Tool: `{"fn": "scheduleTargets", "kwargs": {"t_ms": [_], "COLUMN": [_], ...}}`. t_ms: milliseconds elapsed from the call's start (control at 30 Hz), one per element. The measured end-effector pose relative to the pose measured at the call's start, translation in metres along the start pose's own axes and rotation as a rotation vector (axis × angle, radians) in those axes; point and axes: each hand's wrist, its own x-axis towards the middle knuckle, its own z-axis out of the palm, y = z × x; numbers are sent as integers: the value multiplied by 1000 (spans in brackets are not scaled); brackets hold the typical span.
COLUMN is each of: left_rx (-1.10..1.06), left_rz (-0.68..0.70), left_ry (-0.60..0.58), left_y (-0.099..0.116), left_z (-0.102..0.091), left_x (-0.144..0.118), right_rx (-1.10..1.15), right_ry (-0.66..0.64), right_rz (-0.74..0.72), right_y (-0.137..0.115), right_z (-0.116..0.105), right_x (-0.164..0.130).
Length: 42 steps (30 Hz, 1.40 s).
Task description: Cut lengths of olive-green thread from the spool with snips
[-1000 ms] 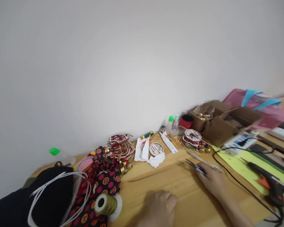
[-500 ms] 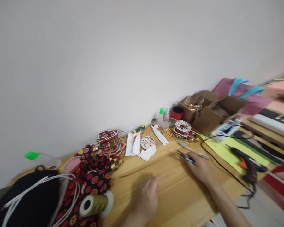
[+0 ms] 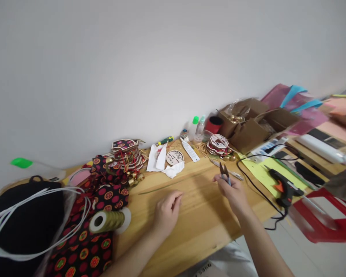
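Note:
My right hand [image 3: 233, 192] is wrapped round blue-handled thread snips [image 3: 225, 174], their dark blades pointing up and standing apart. Over the middle of the wooden table [image 3: 198, 219], my left hand [image 3: 167, 211] has its fingers curled together; whether anything is pinched in them is hidden. Just beyond it, a thin olive-green cord [image 3: 158, 187] lies stretched across the wood. To the left, a spool of olive thread [image 3: 111, 221] rests on its side by the dark patterned cloth [image 3: 83, 246]. A round wooden disc with black drawing [image 3: 175, 157] lies among white tissues [image 3: 156, 157].
Stacked octagonal ornaments with gold bells [image 3: 127, 156] stand at the back left, more ornaments [image 3: 218, 142] further right. Cardboard boxes [image 3: 249, 134] are behind. A black glue gun [image 3: 285, 184] with its cable lies on yellow paper at right. White cable [image 3: 25, 256] coils over a black bag.
The snips have swung from pointing left to pointing up in my right hand. My left hand's fingers have curled in. The camera view has shifted a little.

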Motion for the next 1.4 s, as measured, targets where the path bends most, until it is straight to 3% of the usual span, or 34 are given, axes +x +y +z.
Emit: {"fn": "scheduleTargets", "kwargs": {"t_ms": [167,300,700,1100,1400], "left_rx": [-108,-102,-184,-203,-80], "left_rz": [-181,-201,-288,-325,-195], "left_ry": [-11,-14,20,-131,-265], "left_y": [0,2,6,9,8], "left_z": [-1,-4,-5,-8,-7], "left_x": [1,3,6,9,8], "right_rx": [131,107,44,84,91], "right_ry": [-119,-200,-257,-301,-416], "right_rz": [40,-6,9,42,57], "right_y": [-2,8,10,4,1], "right_z": [53,73,69,68,69], "right_x": [-14,-15,-14,-18,-18]}}
